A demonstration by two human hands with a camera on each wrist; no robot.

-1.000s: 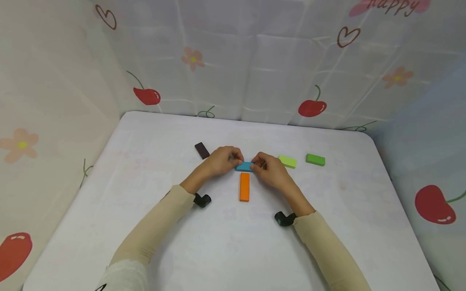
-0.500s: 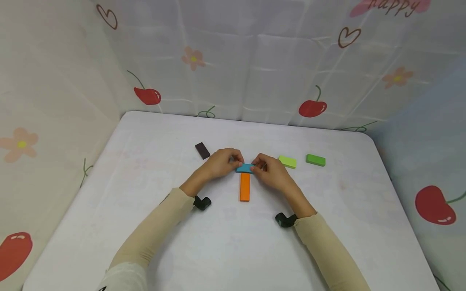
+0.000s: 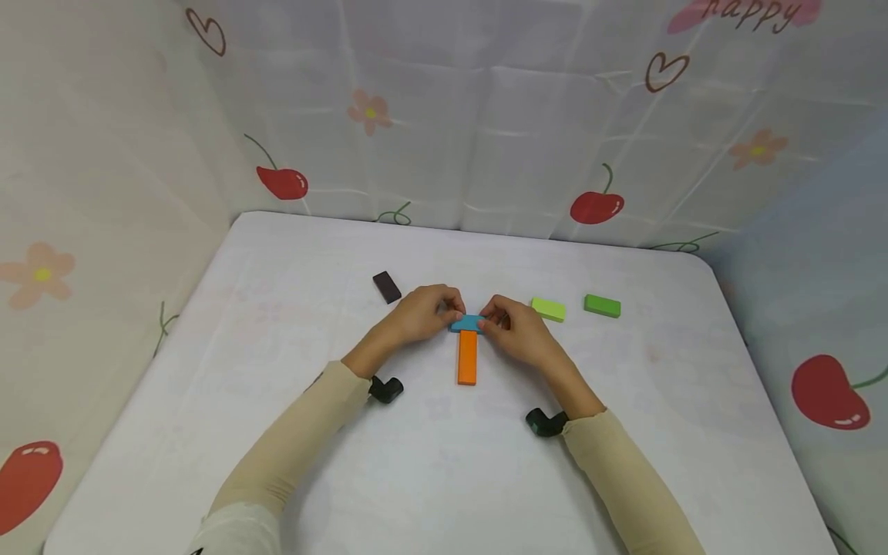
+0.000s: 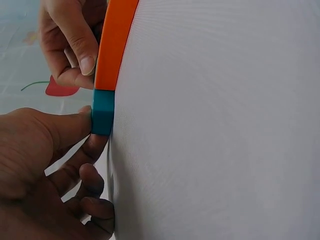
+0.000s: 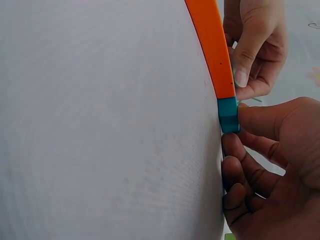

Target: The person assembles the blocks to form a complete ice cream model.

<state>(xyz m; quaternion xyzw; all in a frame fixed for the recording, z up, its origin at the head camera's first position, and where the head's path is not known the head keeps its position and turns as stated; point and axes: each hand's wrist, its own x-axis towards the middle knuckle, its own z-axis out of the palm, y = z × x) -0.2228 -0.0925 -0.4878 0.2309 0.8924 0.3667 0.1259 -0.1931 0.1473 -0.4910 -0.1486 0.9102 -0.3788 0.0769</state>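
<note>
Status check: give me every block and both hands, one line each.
Blue block: crosswise, butted against the orange block, held at both ends
Orange block: flat, lengthwise, forming the stem of a T
Dark block: flat, slanted, apart from other blocks
Yellow-green block: flat, unheld
Green block: flat, unheld
Left hand: pinching blue block
Right hand: pinching blue block

A: State all positions relative to the crosswise block [image 3: 468,323] on the table [image 3: 416,470].
B: Left hand [image 3: 426,312]: at its left end. Right hand [image 3: 516,329]: at its right end. Lengthwise block [image 3: 468,358]: directly before it, touching.
A: And farther out?
B: First outlying block [image 3: 387,287]: left and behind. Second outlying block [image 3: 549,310]: right, slightly behind. Third outlying block [image 3: 602,306]: right, farther out than the second.
</note>
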